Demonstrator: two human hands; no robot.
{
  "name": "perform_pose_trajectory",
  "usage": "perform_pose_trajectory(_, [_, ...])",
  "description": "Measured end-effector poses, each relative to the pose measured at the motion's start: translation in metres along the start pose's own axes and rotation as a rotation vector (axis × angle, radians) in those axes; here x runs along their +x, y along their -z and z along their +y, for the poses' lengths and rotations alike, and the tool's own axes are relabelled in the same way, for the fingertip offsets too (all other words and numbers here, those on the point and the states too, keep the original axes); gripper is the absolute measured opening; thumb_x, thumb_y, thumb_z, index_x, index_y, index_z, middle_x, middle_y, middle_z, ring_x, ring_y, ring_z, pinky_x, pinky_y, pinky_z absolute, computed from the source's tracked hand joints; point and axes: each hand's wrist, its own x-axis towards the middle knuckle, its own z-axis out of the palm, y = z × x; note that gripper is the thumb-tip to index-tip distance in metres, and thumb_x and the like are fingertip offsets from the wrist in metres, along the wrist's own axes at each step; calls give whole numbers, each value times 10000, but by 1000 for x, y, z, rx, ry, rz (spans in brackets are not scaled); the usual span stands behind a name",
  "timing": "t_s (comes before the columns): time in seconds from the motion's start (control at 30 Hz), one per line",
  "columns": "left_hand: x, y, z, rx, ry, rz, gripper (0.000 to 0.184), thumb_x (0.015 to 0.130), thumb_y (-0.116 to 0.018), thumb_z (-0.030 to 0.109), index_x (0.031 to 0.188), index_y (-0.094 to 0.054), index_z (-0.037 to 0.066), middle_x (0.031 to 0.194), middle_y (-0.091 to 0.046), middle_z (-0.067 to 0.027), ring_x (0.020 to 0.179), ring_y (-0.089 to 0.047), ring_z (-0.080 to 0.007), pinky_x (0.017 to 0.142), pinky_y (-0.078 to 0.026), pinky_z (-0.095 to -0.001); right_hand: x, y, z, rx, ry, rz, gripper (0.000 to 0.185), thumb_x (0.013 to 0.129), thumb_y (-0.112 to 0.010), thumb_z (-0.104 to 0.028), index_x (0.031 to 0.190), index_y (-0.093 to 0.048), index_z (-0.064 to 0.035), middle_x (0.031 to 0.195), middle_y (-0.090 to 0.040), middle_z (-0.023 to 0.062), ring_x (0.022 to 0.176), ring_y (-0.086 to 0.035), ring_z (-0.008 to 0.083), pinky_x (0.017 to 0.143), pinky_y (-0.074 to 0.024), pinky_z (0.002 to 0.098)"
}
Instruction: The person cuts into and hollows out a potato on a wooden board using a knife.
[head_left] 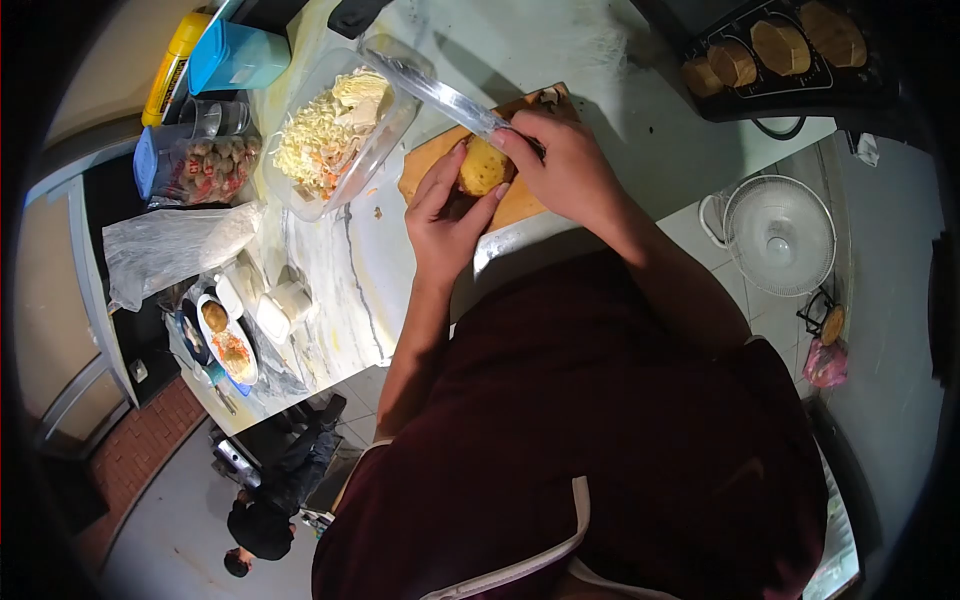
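My left hand (447, 215) holds a yellow, spotted potato (484, 168) over a wooden cutting board (425, 160), its fingers and thumb on either side. My right hand (565, 165) grips a large knife (440, 95) by the handle. The blade points up and left, and its handle end is close to the potato. Just left of the board, a clear plastic container (345, 185) holds shredded pale and orange vegetables (325, 140). The knife tip reaches over that container's upper edge.
On the left stand a blue-lidded tub (240, 55), a yellow bottle (175, 68), a plastic bag (160, 250) and a white oval dish (247, 370). A strainer basket (780, 235) is at right. Another person (262, 525) is at lower left.
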Motion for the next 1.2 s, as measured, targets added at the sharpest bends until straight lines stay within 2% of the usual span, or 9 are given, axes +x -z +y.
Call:
perform_pose_trajectory(0.1, [2, -5, 6, -28, 21, 71, 580, 724, -809, -35, 1262, -593, -51, 1224, -623, -167, 1097, -610, -204, 929, -501, -314, 3, 1, -3, -19, -91, 25, 248, 946, -602, -244, 880, -603, -5, 678, -560, 149, 583, -492, 270, 578, -432, 356])
perform_pose_trajectory(0.2, [2, -5, 2, -133, 36, 98, 590, 718, -811, -40, 1267, -594, -42, 1240, -613, -177, 1097, -612, -214, 929, -503, -319, 5, 2, -3, 21, -64, 14, 246, 923, -606, -235, 803, -618, -21, 702, -613, 154, 679, -584, 375, 650, -468, 431])
perform_pose_trajectory(0.27, [0, -4, 1, -92, 20, 87, 588, 718, -810, -44, 1266, -595, -43, 1250, -605, -183, 1107, -609, -223, 934, -501, -324, 2, -1, 1, 28, -39, 5, 245, 946, -602, -243, 886, -610, -5, 671, -556, 141, 575, -481, 240, 575, -429, 348])
perform_pose_trajectory(0.4, [3, -4, 3, -110, 22, 83, 586, 716, -812, -44, 1262, -598, -43, 1265, -599, -186, 1125, -602, -225, 939, -497, -327, 6, 2, -1, 28, -120, -11, 247, 946, -605, -245, 889, -612, -5, 670, -554, 139, 572, -473, 232, 572, -428, 349])
perform_pose_trajectory(0.47, [1, -4, 0, -91, -9, 75, 578, 714, -815, -37, 1253, -606, -41, 1274, -598, -189, 1142, -595, -226, 947, -493, -332, 5, 4, -8, -12, -43, -37, 230, 916, -615, -232, 845, -638, -14, 732, -629, 163, 694, -605, 363, 653, -481, 422])
perform_pose_trajectory(1.0, [1, -2, -1, -39, -39, 49, 573, 699, -832, -12, 1234, -628, -23, 1264, -606, -200, 1141, -607, -250, 952, -491, -341, 3, 7, -5, 15, -21, -18, 212, 908, -627, -193, 830, -626, 4, 722, -614, 171, 659, -578, 361, 619, -470, 401])
perform_pose_trajectory(1.1, [4, -2, 2, 0, -35, 37, 577, 694, -832, -20, 1234, -630, -18, 1266, -604, -203, 1151, -601, -253, 961, -486, -346, 7, 8, -2, 43, -123, -22, 212, 906, -631, -199, 831, -628, -1, 715, -608, 166, 652, -575, 354, 612, -466, 398])
perform_pose_trajectory(1.17, [1, -3, -1, -91, -14, 47, 573, 692, -828, -34, 1231, -634, -13, 1270, -602, -206, 1161, -594, -254, 969, -482, -353, 5, 10, -5, 37, -67, -68, 249, 941, -613, -260, 906, -626, -14, 674, -568, 137, 576, -487, 216, 579, -435, 334])
perform_pose_trajectory(1.2, [1, -2, 0, -90, -11, 46, 573, 692, -828, -34, 1231, -634, -13, 1270, -602, -206, 1161, -594, -254, 969, -482, -353, 5, 8, -2, 39, -70, -70, 249, 941, -613, -260, 906, -626, -14, 674, -568, 137, 576, -487, 216, 579, -435, 334])
